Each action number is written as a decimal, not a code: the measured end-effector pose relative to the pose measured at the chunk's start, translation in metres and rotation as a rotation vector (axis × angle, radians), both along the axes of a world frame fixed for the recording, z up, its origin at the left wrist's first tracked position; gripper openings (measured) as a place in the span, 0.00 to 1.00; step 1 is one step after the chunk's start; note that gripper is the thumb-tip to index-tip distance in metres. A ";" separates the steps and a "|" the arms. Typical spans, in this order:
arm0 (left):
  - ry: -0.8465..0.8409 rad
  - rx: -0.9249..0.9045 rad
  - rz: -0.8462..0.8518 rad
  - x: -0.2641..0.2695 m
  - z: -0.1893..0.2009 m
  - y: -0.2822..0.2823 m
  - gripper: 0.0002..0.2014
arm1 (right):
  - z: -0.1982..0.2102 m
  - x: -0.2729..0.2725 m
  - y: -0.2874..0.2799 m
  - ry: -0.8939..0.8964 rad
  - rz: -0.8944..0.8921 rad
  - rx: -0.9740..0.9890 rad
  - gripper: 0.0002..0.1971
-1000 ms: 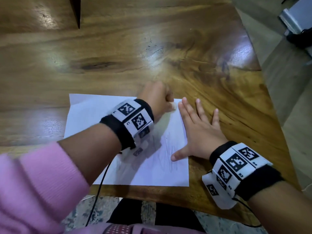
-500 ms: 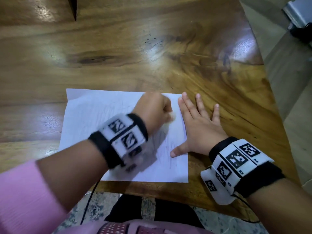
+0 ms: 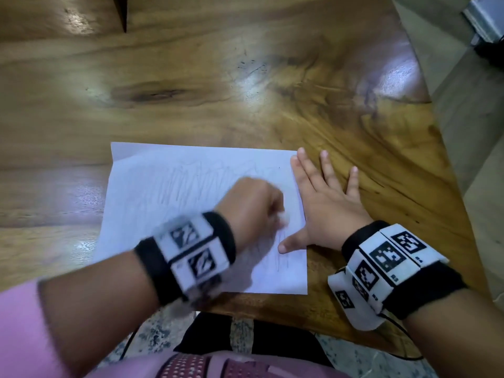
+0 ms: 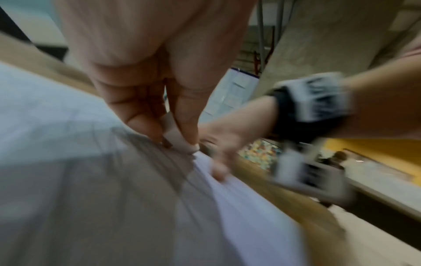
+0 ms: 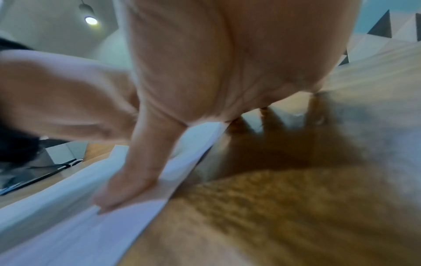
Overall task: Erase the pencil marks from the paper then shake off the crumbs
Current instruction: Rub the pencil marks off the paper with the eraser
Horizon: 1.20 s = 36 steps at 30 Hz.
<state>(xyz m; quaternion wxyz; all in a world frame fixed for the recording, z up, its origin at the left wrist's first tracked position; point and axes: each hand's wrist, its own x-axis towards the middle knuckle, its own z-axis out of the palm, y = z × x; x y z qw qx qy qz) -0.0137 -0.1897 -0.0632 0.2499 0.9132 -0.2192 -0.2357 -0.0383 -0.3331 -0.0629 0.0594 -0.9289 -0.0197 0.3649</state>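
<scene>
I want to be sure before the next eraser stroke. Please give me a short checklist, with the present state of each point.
1. Eraser gripped: ok. The left hand pinches it, tip on the paper.
2. Paper held down: ok. The right hand lies flat over its right edge, thumb on the sheet.
3. Pencil marks left to erase: ok, there is still work. Strokes show beside the right thumb, and fainter ones higher up.
4. Paper fully on the table: ok. Its near edge lies close to the table edge.
5. Paper free of tears or creases: cannot tell, the views are blurred.
6. Crumbs ready to shake off: cannot tell, none are visible.
</scene>
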 end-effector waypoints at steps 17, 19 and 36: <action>-0.023 -0.015 0.059 0.015 -0.002 0.005 0.07 | 0.000 -0.002 0.000 -0.019 0.026 -0.016 0.77; -0.058 -0.034 0.169 0.049 -0.001 -0.004 0.07 | 0.000 -0.002 0.000 -0.016 0.029 -0.019 0.77; -0.071 -0.014 0.262 0.067 -0.001 -0.006 0.06 | 0.002 0.000 0.001 -0.024 0.040 -0.040 0.76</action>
